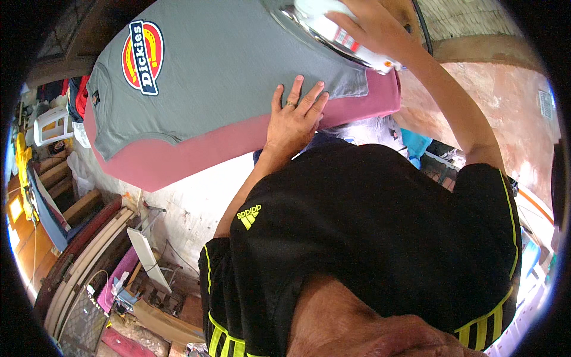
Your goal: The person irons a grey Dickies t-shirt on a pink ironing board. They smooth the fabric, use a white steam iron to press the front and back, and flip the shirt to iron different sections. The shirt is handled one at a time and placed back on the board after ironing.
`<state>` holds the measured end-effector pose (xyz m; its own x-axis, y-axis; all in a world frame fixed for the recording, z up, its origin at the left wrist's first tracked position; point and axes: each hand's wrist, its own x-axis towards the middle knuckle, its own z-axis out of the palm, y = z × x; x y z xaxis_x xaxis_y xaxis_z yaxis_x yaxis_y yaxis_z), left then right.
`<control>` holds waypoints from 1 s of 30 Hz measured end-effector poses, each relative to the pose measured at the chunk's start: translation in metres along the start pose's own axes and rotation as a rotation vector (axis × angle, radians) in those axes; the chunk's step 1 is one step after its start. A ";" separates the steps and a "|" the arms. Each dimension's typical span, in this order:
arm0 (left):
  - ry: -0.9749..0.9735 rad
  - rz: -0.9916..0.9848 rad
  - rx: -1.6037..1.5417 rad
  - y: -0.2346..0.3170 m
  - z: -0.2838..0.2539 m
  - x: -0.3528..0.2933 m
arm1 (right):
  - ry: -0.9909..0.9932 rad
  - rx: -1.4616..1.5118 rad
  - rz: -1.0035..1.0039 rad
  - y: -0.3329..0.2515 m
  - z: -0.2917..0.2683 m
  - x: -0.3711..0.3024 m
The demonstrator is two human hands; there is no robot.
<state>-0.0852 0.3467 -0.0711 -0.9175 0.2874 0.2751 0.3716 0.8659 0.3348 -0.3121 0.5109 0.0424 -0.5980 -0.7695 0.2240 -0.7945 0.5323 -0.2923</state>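
Observation:
A grey T-shirt (214, 77) lies spread on an ironing board (220, 135) with a dusty-pink cover. The shirt bears a colourful printed badge near its left end. My left hand (292, 119) rests on the near edge of the cloth, fingers spread and a ring on one. At the upper right, my right hand (380, 27) is wrapped round a white and chrome clothes iron (357, 50), which sits over the shirt's right part. The iron's handle is mostly hidden by that hand.
A dark cord (424, 27) hangs by the iron at the top right. Light-coloured clothes (380, 131) lie under the board's right end. To the left stand a white plastic stool (52, 126) and stacked boards (89, 256). A wall (505, 98) rises at the right.

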 end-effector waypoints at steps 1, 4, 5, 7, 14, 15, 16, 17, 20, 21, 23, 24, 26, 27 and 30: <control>0.021 0.026 0.012 0.000 0.002 -0.001 | 0.032 0.071 -0.098 0.007 -0.003 -0.020; 0.063 0.039 -0.082 0.005 0.007 -0.006 | -0.237 0.125 0.138 0.013 -0.019 -0.047; 0.091 0.041 -0.106 0.006 0.008 -0.008 | -0.219 0.114 0.051 0.013 -0.016 -0.043; 0.144 0.054 -0.158 0.007 0.007 -0.009 | -0.180 0.088 -0.114 0.004 -0.010 -0.028; 0.416 -0.301 -0.074 -0.047 -0.018 -0.053 | -0.468 0.139 -0.052 -0.080 0.004 -0.002; 0.443 -0.356 -0.021 -0.063 -0.030 -0.056 | -0.375 0.121 -0.095 -0.074 0.003 -0.012; 0.426 -0.474 0.153 -0.070 -0.044 -0.054 | -0.282 0.102 -0.138 -0.064 0.002 -0.027; 0.404 -0.602 0.336 -0.074 -0.054 -0.058 | -0.193 0.089 -0.193 -0.053 0.004 -0.041; 0.277 -0.828 0.510 -0.099 -0.058 -0.094 | -0.159 0.132 -0.228 -0.016 -0.011 -0.072; 0.280 -0.841 0.477 -0.102 -0.054 -0.096 | -0.229 0.157 -0.150 -0.011 -0.025 -0.082; 0.281 -0.889 0.425 -0.102 -0.052 -0.106 | -0.332 0.190 -0.080 -0.001 -0.032 -0.087; 0.308 -0.858 0.437 -0.104 -0.053 -0.105 | -0.350 0.192 -0.083 0.001 -0.030 -0.084; 0.302 -0.855 0.432 -0.103 -0.051 -0.102 | -0.401 0.225 -0.040 -0.002 -0.026 -0.076; 0.296 -0.873 0.454 -0.102 -0.054 -0.105 | -0.436 0.275 -0.017 -0.017 -0.021 -0.065; 0.418 -0.810 0.369 -0.106 -0.054 -0.111 | -0.434 0.307 -0.098 -0.057 0.006 -0.028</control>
<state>-0.0151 0.2011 -0.0888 -0.7248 -0.5562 0.4066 -0.4807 0.8310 0.2799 -0.2494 0.4995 0.0470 -0.3723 -0.9200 -0.1222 -0.7379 0.3733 -0.5622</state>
